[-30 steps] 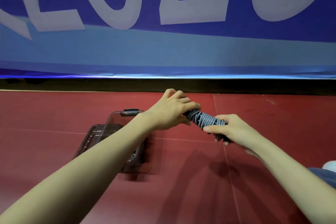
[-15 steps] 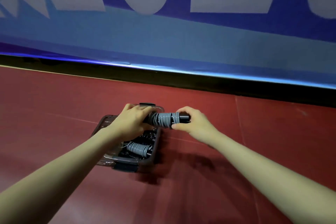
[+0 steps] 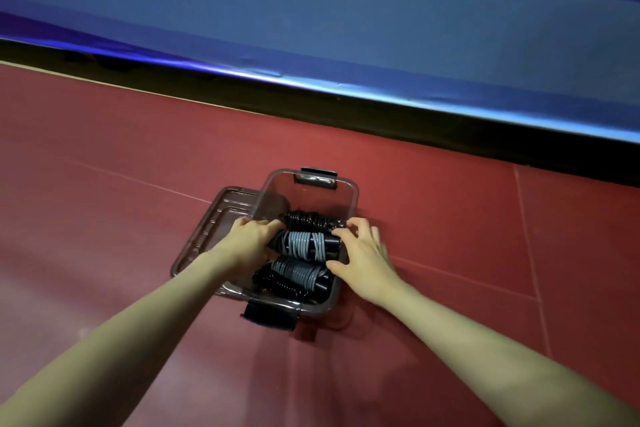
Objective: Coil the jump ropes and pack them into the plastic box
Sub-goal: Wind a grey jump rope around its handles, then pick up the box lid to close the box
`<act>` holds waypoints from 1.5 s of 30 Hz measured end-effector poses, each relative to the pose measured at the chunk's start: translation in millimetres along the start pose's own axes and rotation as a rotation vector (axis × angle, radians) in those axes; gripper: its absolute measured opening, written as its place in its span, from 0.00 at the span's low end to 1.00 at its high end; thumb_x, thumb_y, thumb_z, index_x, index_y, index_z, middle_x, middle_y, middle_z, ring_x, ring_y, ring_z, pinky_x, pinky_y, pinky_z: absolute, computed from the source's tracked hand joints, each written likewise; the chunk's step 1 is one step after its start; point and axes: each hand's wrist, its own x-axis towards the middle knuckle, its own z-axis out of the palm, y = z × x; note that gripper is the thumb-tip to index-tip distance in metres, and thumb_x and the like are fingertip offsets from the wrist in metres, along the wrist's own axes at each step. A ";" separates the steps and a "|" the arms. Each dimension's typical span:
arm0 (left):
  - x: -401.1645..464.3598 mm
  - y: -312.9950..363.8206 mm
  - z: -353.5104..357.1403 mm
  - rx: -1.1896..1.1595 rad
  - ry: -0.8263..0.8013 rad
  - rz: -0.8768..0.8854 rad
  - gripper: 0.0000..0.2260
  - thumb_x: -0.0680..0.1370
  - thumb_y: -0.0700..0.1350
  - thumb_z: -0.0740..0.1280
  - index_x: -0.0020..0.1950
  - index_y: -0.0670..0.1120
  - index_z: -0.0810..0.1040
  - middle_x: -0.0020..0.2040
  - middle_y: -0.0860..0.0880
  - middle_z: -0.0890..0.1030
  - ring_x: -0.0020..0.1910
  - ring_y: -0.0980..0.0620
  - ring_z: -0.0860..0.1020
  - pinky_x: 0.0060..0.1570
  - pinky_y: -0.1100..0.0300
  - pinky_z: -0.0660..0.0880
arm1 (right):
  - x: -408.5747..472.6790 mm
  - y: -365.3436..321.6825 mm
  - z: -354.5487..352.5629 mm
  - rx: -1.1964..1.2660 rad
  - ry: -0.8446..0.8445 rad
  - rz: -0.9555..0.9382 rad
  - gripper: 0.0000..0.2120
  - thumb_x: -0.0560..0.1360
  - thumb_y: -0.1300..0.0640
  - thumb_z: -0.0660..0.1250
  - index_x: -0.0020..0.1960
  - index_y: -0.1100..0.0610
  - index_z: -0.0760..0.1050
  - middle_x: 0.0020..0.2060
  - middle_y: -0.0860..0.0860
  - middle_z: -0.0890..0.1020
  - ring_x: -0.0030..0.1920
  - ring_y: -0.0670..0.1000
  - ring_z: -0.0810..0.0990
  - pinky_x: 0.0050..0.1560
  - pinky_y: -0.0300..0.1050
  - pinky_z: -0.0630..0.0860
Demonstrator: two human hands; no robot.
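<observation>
Head view, centre of the frame: you are setting a grey coiled jump rope with black handles (image 3: 304, 245) into the clear rectangular plastic box (image 3: 350, 196), the packing step. Your left hand (image 3: 250, 243) curls round its left end; your right hand (image 3: 363, 253) has loosely spread fingers touching the right end. It lies between both hands, above another grey coil (image 3: 298, 271). Next, release, withdraw, then fit the clear lid (image 3: 211, 229) lying left.

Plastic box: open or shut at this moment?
Open. The plastic box has no cover on; its lid lies flat on the floor beside it, and coiled ropes show inside.
</observation>
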 end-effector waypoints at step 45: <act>-15.6 43.0 29.7 -1.213 0.432 -0.441 0.13 0.79 0.33 0.59 0.57 0.42 0.79 0.52 0.47 0.82 0.52 0.52 0.79 0.59 0.59 0.73 | -43.6 17.3 -37.1 0.578 0.436 0.159 0.15 0.76 0.70 0.61 0.46 0.52 0.79 0.42 0.50 0.83 0.42 0.47 0.82 0.46 0.30 0.74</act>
